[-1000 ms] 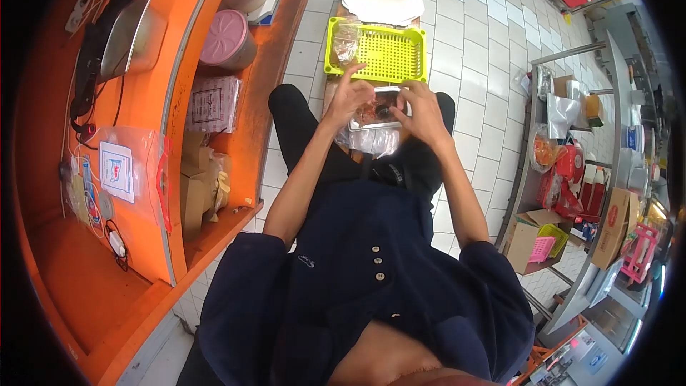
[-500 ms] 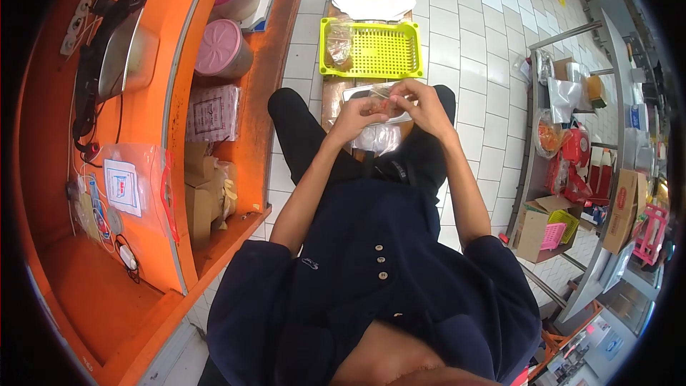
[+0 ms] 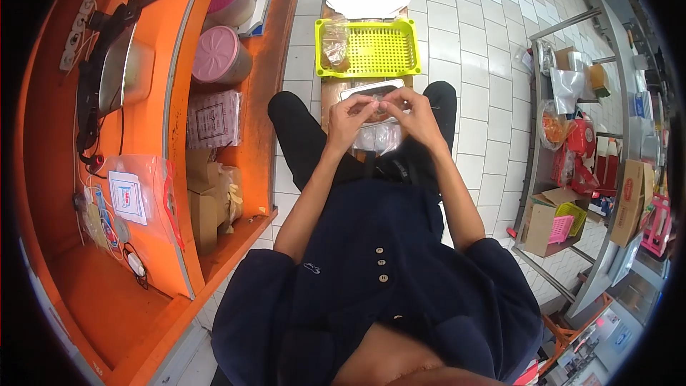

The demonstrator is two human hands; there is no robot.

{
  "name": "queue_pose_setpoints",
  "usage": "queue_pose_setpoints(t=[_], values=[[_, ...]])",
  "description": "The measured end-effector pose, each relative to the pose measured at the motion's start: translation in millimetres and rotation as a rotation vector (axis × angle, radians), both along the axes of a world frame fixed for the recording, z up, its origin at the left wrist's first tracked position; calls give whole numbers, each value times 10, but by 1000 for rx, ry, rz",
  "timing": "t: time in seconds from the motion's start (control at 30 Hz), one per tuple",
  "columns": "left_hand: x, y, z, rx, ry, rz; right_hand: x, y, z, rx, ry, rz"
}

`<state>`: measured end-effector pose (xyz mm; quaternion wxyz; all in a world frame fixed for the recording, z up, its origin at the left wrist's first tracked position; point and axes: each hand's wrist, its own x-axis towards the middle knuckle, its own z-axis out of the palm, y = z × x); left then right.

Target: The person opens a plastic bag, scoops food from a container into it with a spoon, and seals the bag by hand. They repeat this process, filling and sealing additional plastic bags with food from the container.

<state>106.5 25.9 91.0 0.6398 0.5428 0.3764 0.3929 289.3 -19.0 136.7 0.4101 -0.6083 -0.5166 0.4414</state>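
Note:
My left hand (image 3: 351, 119) and my right hand (image 3: 414, 115) meet over my lap, thumbs and fingertips pinched together. Between them is the top of what looks like a small clear plastic bag (image 3: 377, 109) with something reddish inside; the fingers hide much of it. Just beyond the fingertips lies a white-rimmed tray (image 3: 389, 84), partly covered by my hands. Flat clear plastic bags (image 3: 386, 139) rest on the bench below my wrists.
Past the tray stands a lime-green basket (image 3: 379, 46) with a filled plastic bag (image 3: 334, 48) at its left. White paper (image 3: 364, 1) lies farther off. An orange shelf unit (image 3: 153, 243) holds pink-lidded tubs (image 3: 216, 53) on my left; a metal rack (image 3: 572, 25) stands right.
My fingertips have come together at the top of the small bag, where before the right hand was raised and apart from the left. The view has shifted slightly.

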Motion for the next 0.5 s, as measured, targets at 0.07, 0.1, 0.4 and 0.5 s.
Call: queue_pose_setpoints(t=[0.07, 0.1, 0.4, 0.5], values=[[2, -3, 8, 19, 27, 4, 3, -10, -71, 22, -40, 20], [-8, -3, 40, 24, 27, 3, 4, -8, -99, 16, -69, 45], [-83, 26, 31, -29, 37, 26, -31, -35, 115, 66, -201, 38], [-134, 44, 78, -15, 5, 94, -18, -21, 121, 115, -257, 46]])
